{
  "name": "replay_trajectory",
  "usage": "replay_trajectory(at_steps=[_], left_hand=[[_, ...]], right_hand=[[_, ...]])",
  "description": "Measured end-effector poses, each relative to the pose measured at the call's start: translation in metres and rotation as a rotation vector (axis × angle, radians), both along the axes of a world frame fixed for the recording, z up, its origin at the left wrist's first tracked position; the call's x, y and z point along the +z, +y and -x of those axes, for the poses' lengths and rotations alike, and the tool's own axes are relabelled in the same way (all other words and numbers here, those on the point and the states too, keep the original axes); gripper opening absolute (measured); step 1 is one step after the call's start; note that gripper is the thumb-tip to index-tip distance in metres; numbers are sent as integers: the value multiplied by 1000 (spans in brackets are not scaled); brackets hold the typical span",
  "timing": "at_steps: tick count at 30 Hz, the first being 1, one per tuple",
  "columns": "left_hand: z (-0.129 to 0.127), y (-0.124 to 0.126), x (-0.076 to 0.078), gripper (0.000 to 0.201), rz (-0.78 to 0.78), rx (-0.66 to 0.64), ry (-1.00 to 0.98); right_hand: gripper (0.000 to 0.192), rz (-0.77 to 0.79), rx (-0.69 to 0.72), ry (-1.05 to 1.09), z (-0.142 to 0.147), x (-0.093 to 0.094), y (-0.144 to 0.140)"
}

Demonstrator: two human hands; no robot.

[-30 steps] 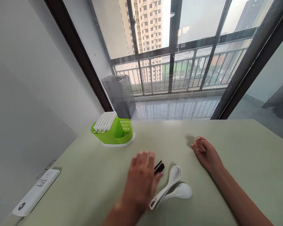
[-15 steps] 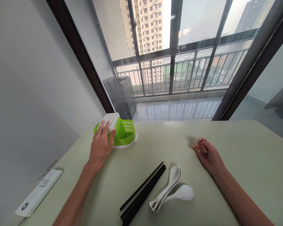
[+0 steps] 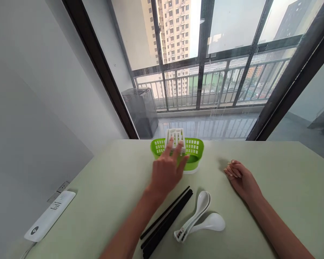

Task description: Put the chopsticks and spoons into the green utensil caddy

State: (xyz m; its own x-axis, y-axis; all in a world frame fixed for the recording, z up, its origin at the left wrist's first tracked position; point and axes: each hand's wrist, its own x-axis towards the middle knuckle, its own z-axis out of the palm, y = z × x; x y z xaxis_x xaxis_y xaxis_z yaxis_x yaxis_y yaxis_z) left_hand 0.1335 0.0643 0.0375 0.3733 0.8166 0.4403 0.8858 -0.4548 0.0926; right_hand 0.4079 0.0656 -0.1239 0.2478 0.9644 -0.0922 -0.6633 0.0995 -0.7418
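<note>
The fingers [image 3: 175, 149] of the left hand [image 3: 167, 171] were closed on the white slotted insert of the green cutlery holder [image 3: 196, 149], gripping it where it stood near the far edge of the worktop [image 3: 102, 194], in front of the window. The right hand [image 3: 239, 177] lay loosely curled and empty on the worktop, apart from everything. Nearer the person, the black chopsticks [image 3: 167, 221] and two white spoons [image 3: 199, 219] lay side by side on the surface, untouched. By my reading, the holder was in place and in hand but had nothing in it that could be seen; the cutlery remained outside it. A white remote [image 3: 50, 216] rested at the left edge.
</note>
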Motion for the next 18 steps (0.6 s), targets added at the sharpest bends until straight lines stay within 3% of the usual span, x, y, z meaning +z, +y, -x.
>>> replay_trajectory(at_steps=[4,8,13,18], left_hand=[[-37,-9,-1,51,-2,-136,-8],[-56,-13,-2,48,-14,-194,0],[-54,-14,-4,50,-15,-253,-8],[-31,-19,-13,52,-26,-366,-65]], right_hand=[[12,2,-12,16,3,2,0],[12,-8,-9,50,6,-1,3],[15,-40,-37,107,8,-3,7],[18,-38,-136,183,8,-1,10]])
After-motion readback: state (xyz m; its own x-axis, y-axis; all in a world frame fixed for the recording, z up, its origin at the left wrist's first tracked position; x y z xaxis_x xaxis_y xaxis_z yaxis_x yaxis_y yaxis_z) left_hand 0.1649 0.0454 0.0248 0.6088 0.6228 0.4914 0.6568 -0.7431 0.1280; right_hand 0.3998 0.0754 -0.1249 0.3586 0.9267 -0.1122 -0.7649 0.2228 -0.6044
